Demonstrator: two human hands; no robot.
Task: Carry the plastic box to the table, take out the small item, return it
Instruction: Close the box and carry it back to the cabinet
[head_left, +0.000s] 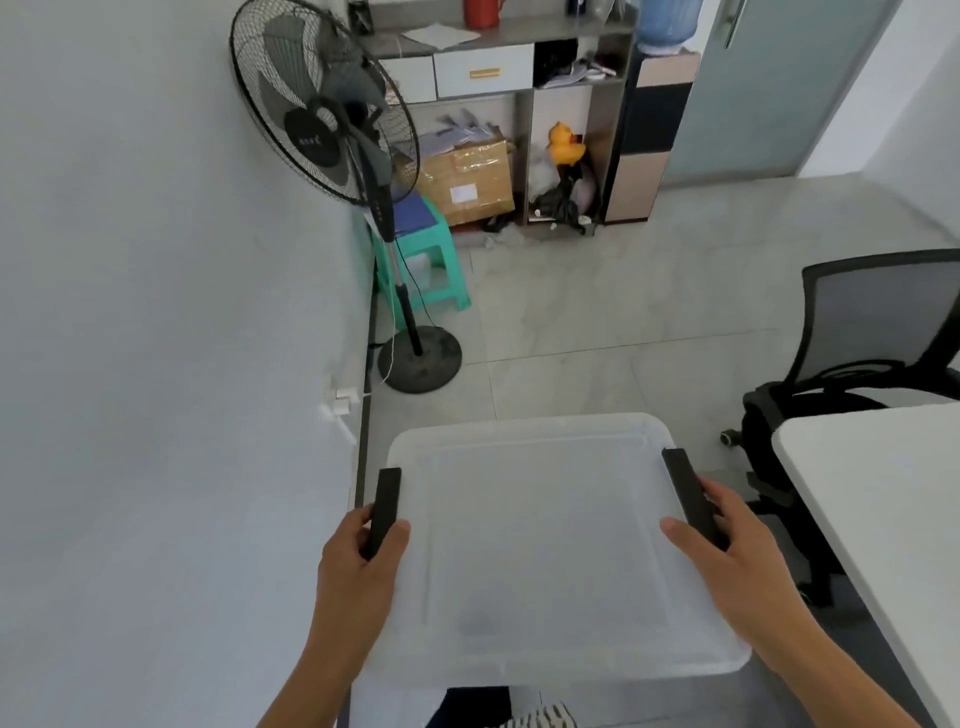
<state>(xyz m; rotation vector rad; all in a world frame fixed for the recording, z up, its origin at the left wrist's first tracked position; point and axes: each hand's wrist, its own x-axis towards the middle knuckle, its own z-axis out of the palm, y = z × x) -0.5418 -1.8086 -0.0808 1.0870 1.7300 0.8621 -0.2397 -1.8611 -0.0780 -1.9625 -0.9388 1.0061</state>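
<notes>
A translucent white plastic box (545, 540) with its lid on hangs in the air in front of me, above the floor. It has a black latch on each side. My left hand (358, 561) grips the left black latch (385, 506), thumb on the lid. Over on the other side, my right hand (727, 545) holds the right black latch (688, 493) the same way. A faint dark shape shows through the lid near the front; I cannot tell what it is. The white table (883, 519) stands to my right, its corner close to the box.
A black standing fan (332, 119) is by the left wall, with a green stool (423, 260) behind it. A shelf unit (519, 104) with a cardboard box and a yellow duck stands at the back. A black office chair (857, 353) sits beside the table.
</notes>
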